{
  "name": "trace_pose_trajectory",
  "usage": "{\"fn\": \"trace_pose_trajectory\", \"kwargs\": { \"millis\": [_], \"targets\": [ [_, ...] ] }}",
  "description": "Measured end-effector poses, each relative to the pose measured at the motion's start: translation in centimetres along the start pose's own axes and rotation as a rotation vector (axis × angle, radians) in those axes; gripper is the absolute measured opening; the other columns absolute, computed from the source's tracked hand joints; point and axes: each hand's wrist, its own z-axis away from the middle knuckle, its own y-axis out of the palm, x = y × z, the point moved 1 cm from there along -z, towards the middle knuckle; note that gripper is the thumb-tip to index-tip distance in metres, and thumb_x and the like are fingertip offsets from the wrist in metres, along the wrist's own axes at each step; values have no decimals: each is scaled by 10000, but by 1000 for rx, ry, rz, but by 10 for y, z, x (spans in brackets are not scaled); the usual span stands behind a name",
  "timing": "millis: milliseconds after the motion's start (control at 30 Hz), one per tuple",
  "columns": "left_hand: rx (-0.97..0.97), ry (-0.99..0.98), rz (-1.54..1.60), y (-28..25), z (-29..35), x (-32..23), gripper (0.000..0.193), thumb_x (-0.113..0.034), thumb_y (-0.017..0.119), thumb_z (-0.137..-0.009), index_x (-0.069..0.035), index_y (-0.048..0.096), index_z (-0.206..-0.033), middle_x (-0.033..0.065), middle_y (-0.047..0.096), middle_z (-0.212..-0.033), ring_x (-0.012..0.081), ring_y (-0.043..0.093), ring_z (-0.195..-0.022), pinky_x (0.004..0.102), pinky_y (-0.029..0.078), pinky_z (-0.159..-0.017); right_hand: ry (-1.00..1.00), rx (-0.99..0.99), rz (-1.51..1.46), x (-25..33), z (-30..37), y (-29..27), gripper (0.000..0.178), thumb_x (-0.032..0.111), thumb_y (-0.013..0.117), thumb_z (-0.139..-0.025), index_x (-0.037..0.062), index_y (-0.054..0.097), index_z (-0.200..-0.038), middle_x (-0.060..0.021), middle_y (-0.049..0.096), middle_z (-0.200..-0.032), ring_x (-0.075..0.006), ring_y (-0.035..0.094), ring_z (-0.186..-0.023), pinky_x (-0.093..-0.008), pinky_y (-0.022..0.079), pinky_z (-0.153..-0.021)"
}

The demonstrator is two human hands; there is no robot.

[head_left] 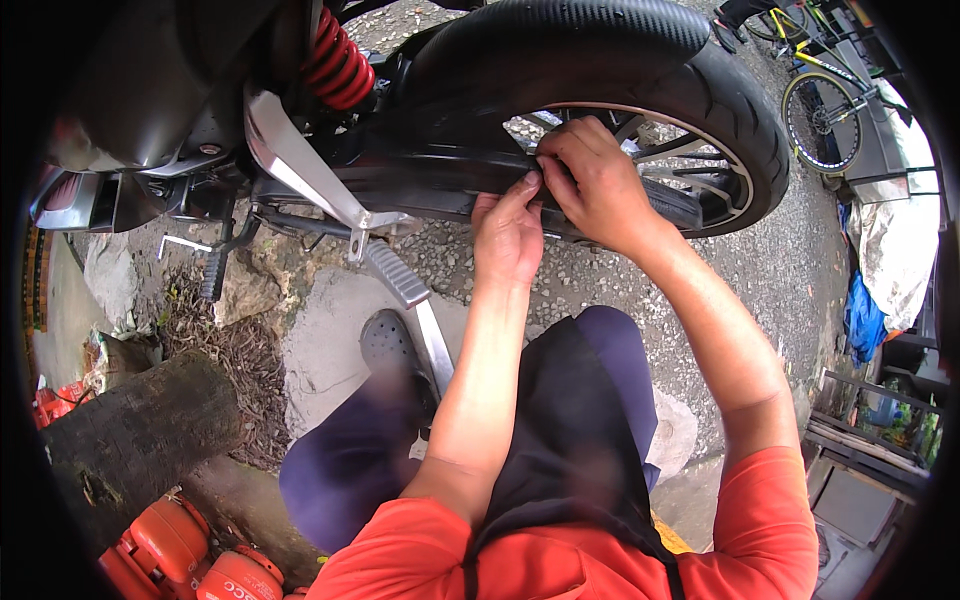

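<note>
A motorcycle's rear wheel point(735, 120), with a black tyre and spoked rim, stands in front of me. Along its near side runs a long black chain cover point(430, 172). My left hand point(508, 240) grips the lower edge of this cover near its rear end, thumb up and fingers curled behind. Close beside it, my right hand point(605, 190) is closed, its thumb and fingers bent together against the cover's end. Whatever the right fingertips pinch is hidden by the hand. Both hands nearly touch.
A silver footrest bracket point(300, 160) and a ridged foot peg point(395, 275) jut out left of my forearms. Above is a red shock spring point(338, 65). A log point(140, 430) and red gas cylinders point(170, 540) lie at lower left; a bicycle point(822, 110) stands far right.
</note>
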Motion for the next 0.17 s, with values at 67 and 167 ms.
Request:
{"fn": "trace_pose_trajectory", "kwargs": {
  "millis": [67,167],
  "targets": [
    [-3,7,15,1,-3,1,216,38,632,-856,-8,648,-1067,100,681,-1073,200,621,-1065,356,443,-996,12,-14,-12,-2,0,-1,101,50,653,-788,22,615,-877,-128,597,-869,-337,559,-857,-430,443,-738],
    [1,2,15,-6,-8,4,255,41,626,-859,7,623,-1111,134,671,-1117,244,608,-1132,387,415,-1067,20,-3,-37,-8,1,1,139,83,665,-779,22,622,-896,-154,586,-875,-352,554,-864,-439,454,-767]
  ]
}}
